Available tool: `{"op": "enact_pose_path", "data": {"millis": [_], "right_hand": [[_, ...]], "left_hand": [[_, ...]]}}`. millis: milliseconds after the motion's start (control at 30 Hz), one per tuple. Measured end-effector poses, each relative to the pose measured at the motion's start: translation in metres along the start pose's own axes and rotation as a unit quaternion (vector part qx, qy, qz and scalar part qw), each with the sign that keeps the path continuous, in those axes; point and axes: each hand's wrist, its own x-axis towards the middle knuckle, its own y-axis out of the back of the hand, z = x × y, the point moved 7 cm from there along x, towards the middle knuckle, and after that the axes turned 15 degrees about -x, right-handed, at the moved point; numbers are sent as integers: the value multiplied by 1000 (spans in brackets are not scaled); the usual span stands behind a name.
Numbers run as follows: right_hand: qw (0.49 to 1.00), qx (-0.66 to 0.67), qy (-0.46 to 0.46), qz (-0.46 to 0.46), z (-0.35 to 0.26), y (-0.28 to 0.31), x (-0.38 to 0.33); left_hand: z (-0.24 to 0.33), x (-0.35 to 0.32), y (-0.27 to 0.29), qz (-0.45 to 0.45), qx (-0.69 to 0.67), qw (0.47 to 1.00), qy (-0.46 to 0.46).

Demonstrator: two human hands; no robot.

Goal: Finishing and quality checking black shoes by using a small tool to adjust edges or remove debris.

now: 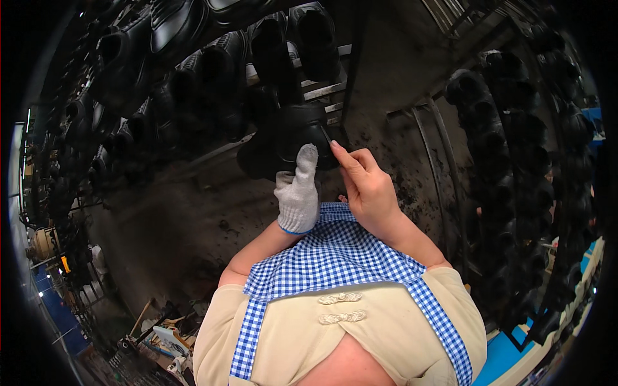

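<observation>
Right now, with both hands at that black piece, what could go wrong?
The slim object pinched in the right hand might slip and mark the black piece. It could also catch the left hand, which is close by, though its glove may soften that. And the black shoes just beyond might get knocked if the piece swings forward.

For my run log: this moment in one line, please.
gloved left hand: holds black shoe | bare right hand: pinched at shoe's edge | rack: black shoes
</observation>
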Motion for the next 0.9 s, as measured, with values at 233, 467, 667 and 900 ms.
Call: {"op": "enact_pose_path", "data": {"millis": [233, 467, 667, 900], "right_hand": [[1000, 13, 8, -16, -3, -7, 2], [996, 57, 5, 72, 28, -10, 37], [979, 184, -79, -20, 50, 0, 22], [948, 180, -156, -211, 105, -24, -4]], "left_hand": [[16, -1, -1, -13, 27, 998, -60], [18, -15, -14, -2, -82, 993, 80], [33, -19, -35, -3, -131, 974, 186], [30, -23, -50, -266, 261, 918, 138]]}}
